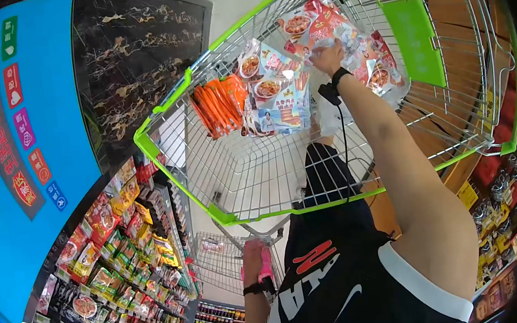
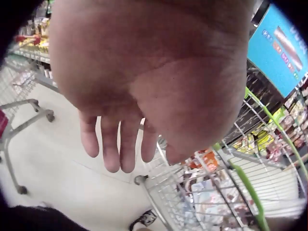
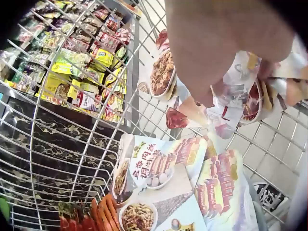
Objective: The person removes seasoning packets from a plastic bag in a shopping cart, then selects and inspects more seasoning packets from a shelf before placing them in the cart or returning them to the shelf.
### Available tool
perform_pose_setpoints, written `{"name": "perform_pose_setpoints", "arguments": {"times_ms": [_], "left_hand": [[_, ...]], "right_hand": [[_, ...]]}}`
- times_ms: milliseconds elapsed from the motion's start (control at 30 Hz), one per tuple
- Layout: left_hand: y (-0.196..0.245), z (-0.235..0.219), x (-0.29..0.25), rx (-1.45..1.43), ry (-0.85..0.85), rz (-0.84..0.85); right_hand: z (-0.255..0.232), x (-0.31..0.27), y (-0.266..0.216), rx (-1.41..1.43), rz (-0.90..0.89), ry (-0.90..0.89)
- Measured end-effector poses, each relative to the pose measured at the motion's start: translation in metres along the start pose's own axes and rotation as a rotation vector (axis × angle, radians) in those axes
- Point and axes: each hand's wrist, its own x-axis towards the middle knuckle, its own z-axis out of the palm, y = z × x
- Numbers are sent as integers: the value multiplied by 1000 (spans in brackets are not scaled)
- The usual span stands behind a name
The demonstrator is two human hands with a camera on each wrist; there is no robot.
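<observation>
My right hand (image 1: 328,57) is down inside the shopping cart, its fingers pinching a red-and-white food packet (image 1: 319,22) with a bowl of food printed on it. In the right wrist view, this hand (image 3: 216,48) partly covers the packets under it. Beside them lie white and light-blue seasoning packets (image 1: 279,94), then a row of orange packets (image 1: 221,107). My left hand (image 1: 254,259) hangs outside the cart. The left wrist view shows that hand (image 2: 144,86) with its fingers extended and nothing held.
The cart has wire sides and a green panel (image 1: 415,42). Shelves of bagged goods (image 1: 122,262) stand at left, under a blue sign (image 1: 20,113). A black marbled panel (image 1: 137,66) is beside the cart. Another wire cart (image 1: 217,247) stands near my left hand.
</observation>
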Motion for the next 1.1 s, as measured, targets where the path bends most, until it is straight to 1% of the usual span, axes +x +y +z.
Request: {"name": "perform_pose_setpoints", "arguments": {"times_ms": [67,100,133,167,200,233,300,333,367,467,500,533,567,600,633,667,700,733,767,800,833,867,900,933,967,1000,1033,1067,1100], "left_hand": [[64,6,14,-197,64,-29],[74,6,19,-176,49,-32],[86,7,23,-189,35,17],[96,10,23,-199,20,61],[98,11,20,-207,1,102],[87,11,19,-145,-6,121],[60,12,15,-181,3,103],[40,14,13,-208,10,100],[13,16,14,-244,19,149],[-48,14,11,-210,87,147],[-56,10,5,-162,135,166],[-84,8,9,-173,135,244],[-129,6,21,-176,144,324],[-183,9,39,-19,253,539],[-172,-5,25,-273,281,670],[-167,-19,12,-158,300,427],[-162,-34,-2,-292,302,412],[-166,-47,-7,-304,383,461],[-176,-57,-6,-440,381,496],[-183,-65,-4,-570,363,540],[-167,-82,-27,-815,260,614],[-136,-105,-70,-1043,141,692],[-126,-121,-95,-1251,5,777],[-139,-126,-97,-1173,7,928],[-154,-125,-91,-1088,7,1068],[-164,-124,-89,-995,5,1200],[-148,-130,-128,-1071,96,1077],[-143,-137,-146,-1053,147,1077],[-140,-145,-159,-1037,200,1076]], "right_hand": [[-15,3,-11,25,137,-91],[-33,-11,-27,-52,133,18],[-31,1,-22,70,96,-59],[-21,22,0,188,62,-142],[-15,26,10,304,33,-228],[-36,3,-3,392,68,-159],[-40,0,0,216,-64,25],[-52,-8,-9,125,-138,122],[-64,-22,-18,109,-178,155],[-90,-81,-49,410,-336,224],[-96,-98,-60,359,-334,184],[-107,-130,-78,352,-351,176],[-97,-155,-93,636,-625,335],[-99,-182,-103,332,-642,377],[-96,-223,-122,314,-722,237],[-90,-259,-136,300,-794,89],[-98,-345,-168,554,-798,-276],[-114,-445,-203,397,-912,-281],[-134,-547,-227,491,-918,-471],[-83,-539,-215,493,-1087,-543],[-78,-585,-227,201,-1246,-522],[-71,-638,-238,177,-1252,-658],[-61,-678,-245,67,-1225,-792],[-47,-717,-252,-24,-1315,-846],[-31,-744,-251,-114,-1394,-900],[-14,-758,-245,-80,-1436,-961],[4,-767,-241,-49,-1478,-1022],[16,-774,-240,-19,-1522,-1083],[20,-779,-243,-35,-1515,-1074]]}}
